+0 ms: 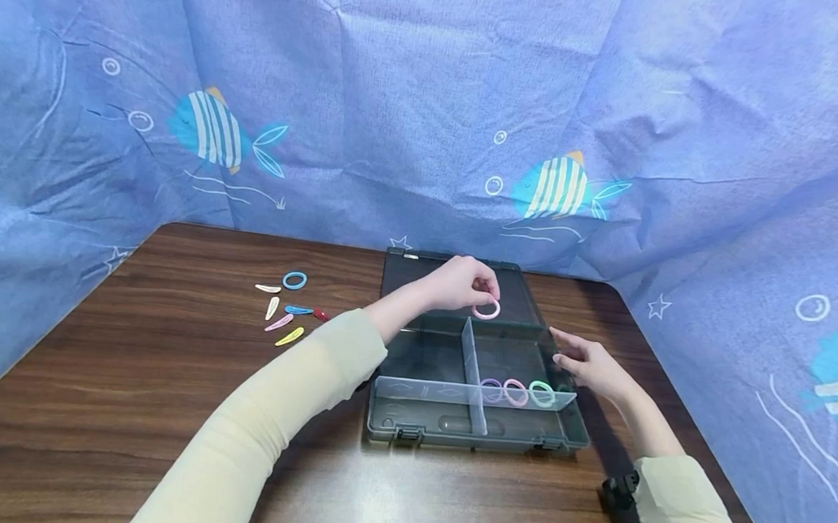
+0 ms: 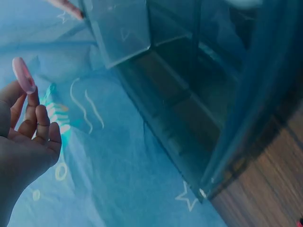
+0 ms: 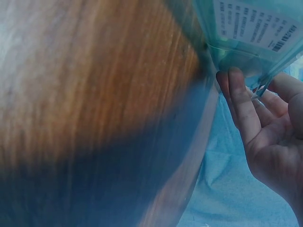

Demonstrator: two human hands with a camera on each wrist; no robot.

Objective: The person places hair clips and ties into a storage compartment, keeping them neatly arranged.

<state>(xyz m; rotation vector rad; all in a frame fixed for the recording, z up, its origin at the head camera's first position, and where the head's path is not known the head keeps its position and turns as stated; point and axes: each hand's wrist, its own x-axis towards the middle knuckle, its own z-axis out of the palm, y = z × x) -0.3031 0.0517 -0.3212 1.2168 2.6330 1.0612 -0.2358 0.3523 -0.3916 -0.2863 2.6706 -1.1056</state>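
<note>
My left hand [image 1: 459, 283] pinches a pink hair tie [image 1: 486, 310] between thumb and fingertips, above the hinge side of an open clear-grey divided storage box [image 1: 408, 435]. In the left wrist view the same pink hair tie [image 2: 22, 75] stands up from the fingertips. My right hand [image 1: 596, 370] holds the box's right side wall, its fingers along the outside and its thumb at the rim. Inside the box, purple [image 1: 491, 390], pink [image 1: 516, 393] and green [image 1: 542, 394] hair ties sit in a row in the right compartment, behind the clear lengthwise divider [image 1: 411, 388].
Left of the box on the wooden table [image 1: 132, 356] lie a blue hair tie [image 1: 294, 280] and several snap hair clips, including a yellow clip [image 1: 289, 336] and a red clip [image 1: 321, 315]. The box lid [image 1: 404, 276] lies folded back toward the blue fish-print cloth [image 1: 398, 132].
</note>
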